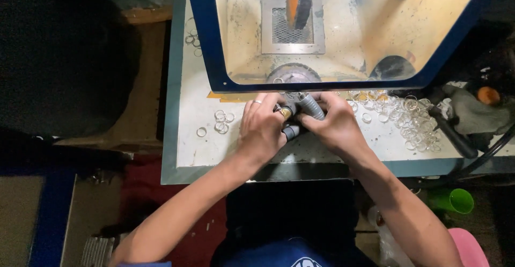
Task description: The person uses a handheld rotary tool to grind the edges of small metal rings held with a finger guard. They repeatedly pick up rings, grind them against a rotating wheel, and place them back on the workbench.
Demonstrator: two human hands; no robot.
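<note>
Item: grey ribbed rod (311, 107), short and cylindrical. Location: held between both hands at the front middle of the bench (185, 154), just below the opening of the blue-framed hood (206, 41). Long axis: slanted, upper end toward the hood and to the left, lower end running into the right palm.

Right hand (335, 125): closed around the lower part of the rod, fingers curled over it. This hand has the fuller hold.

Left hand (263, 127): curled, fingertips meeting the right hand's; grey covers (290, 132) on at least two fingertips, and a small brass-coloured piece (286, 113) pinched there, touching or just beside the rod's upper end; which cannot be told.

Surroundings: heap of clear rings (410, 122) on the bench to the right; a few loose rings (221, 122) to the left; orange and dark wheel (298, 1) inside the hood above a mesh grate (292, 28).

Obscured: the contact point between the two hands; the rod's full length; the round dark part (293, 74) at the hood's lower lip, dim behind the pane.
</note>
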